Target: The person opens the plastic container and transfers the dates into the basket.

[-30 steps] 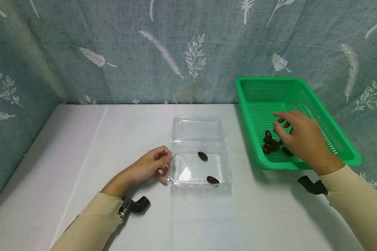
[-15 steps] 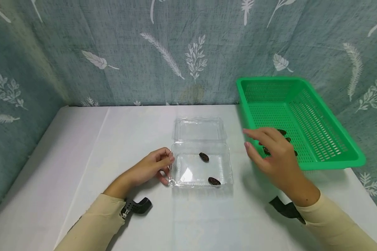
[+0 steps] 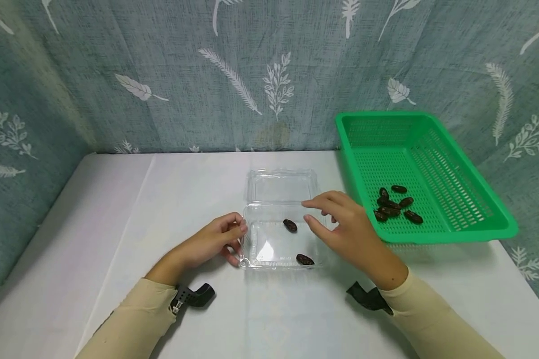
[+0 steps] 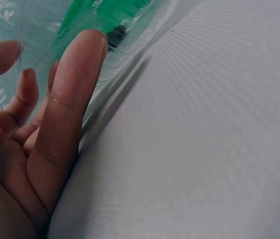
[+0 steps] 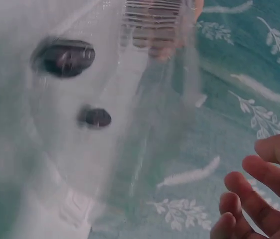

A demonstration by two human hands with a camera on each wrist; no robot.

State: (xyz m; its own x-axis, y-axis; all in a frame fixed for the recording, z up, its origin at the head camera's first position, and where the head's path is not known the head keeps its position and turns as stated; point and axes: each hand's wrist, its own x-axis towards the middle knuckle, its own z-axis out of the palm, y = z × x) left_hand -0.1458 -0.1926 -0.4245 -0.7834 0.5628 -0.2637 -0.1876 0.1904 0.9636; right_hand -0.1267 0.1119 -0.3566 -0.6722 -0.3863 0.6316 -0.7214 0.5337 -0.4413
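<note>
A clear plastic clamshell box (image 3: 269,234) lies with its lid (image 3: 282,187) folded back, away from me. Two dark brown dates, one near the middle (image 3: 290,226) and one at the near edge (image 3: 305,260), are in its base. My left hand (image 3: 217,237) grips the base's left edge, thumb at the rim and other fingers along the outer wall. Over the base's right side hovers my right hand (image 3: 346,227), thumb and index finger apart. The right wrist view shows that hand's fingers (image 5: 261,196) loosely bent, nothing between them.
A green plastic basket (image 3: 469,237) stands to the right with several dates (image 3: 388,211) on its floor, mostly toward the near left. White cloth (image 3: 184,184) covers the table. A leaf-patterned grey-green curtain (image 3: 170,119) hangs behind and at the left.
My right hand has moved left from above the green basket to the clear box's right side, uncovering the dates in the basket. The left hand stays at the box.
</note>
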